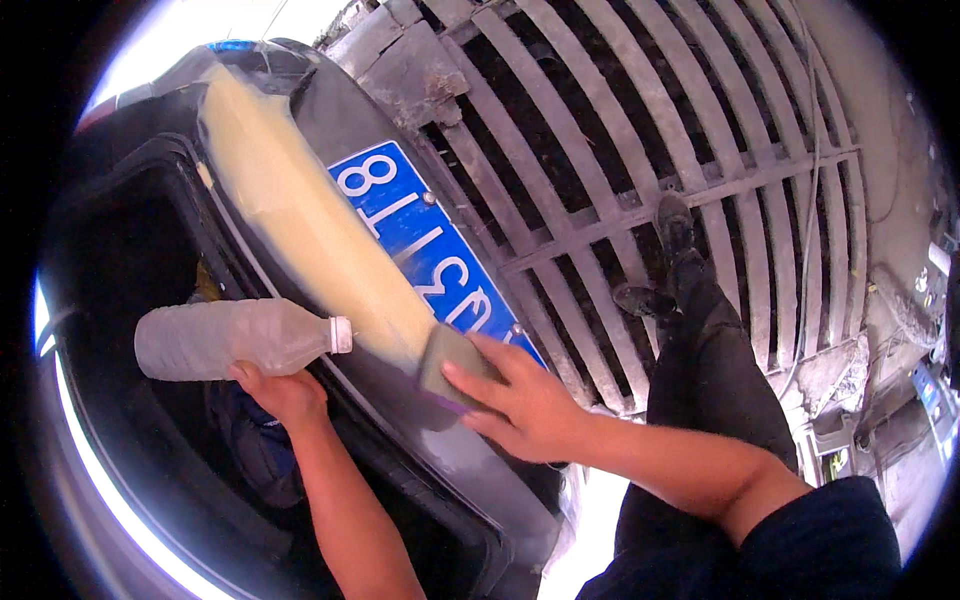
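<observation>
My left hand (283, 396) grips a cloudy plastic bottle (235, 338) from below; it lies nearly level, its white cap (341, 335) toward the right. The fingers behind the bottle are hidden. In my right hand (525, 405) is a grey-green sanding block (452, 368) with a purplish lower edge, held against the car's rear panel. It touches the near end of a long patch of yellowish body filler (300, 215). Dull grey surface (460, 470) surrounds the filler. A blue licence plate (415, 240) is fixed on the panel just beyond the patch.
The car's open trunk (120, 240) lies to the left, with a dark blue cloth item (255, 450) inside. A metal floor grate (600, 120) with wide gaps spans the upper right. My legs (700, 380) and shoes stand over it. A thin cable (812, 200) runs along the right.
</observation>
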Action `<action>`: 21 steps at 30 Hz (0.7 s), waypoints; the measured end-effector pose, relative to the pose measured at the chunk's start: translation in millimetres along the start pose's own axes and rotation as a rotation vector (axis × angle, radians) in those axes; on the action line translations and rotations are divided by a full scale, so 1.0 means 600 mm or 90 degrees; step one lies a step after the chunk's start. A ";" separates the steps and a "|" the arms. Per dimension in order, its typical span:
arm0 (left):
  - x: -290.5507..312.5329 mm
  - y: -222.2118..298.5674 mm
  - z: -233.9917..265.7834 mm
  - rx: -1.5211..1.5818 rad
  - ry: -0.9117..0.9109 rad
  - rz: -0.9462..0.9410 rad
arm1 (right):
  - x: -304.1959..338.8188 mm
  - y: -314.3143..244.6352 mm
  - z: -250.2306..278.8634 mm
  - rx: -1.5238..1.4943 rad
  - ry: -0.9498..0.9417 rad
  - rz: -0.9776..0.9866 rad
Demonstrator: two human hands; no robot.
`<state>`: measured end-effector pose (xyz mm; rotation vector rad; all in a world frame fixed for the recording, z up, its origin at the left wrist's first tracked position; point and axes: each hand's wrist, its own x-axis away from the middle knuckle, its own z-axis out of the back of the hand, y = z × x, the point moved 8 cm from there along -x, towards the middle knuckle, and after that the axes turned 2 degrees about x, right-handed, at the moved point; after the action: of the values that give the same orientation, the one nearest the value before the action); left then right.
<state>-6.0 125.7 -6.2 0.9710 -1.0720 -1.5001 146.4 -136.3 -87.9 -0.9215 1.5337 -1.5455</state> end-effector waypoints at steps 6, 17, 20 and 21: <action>0.000 -0.006 -0.015 0.017 -0.001 0.007 | -0.201 0.053 0.018 0.017 0.076 -0.045; 0.002 -0.012 0.013 0.016 0.020 0.039 | -0.011 0.013 -0.001 0.002 -0.010 -0.010; 0.000 -0.006 0.006 0.014 -0.017 0.027 | -0.171 0.043 0.012 0.010 0.005 -0.072; -0.001 -0.017 -0.005 0.014 -0.023 0.027 | -0.212 0.061 0.026 0.013 0.040 -0.079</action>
<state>-6.0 126.7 -16.9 0.9336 -1.1302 -1.4801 218.6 -29.4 -121.7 -0.9812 1.5263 -1.6886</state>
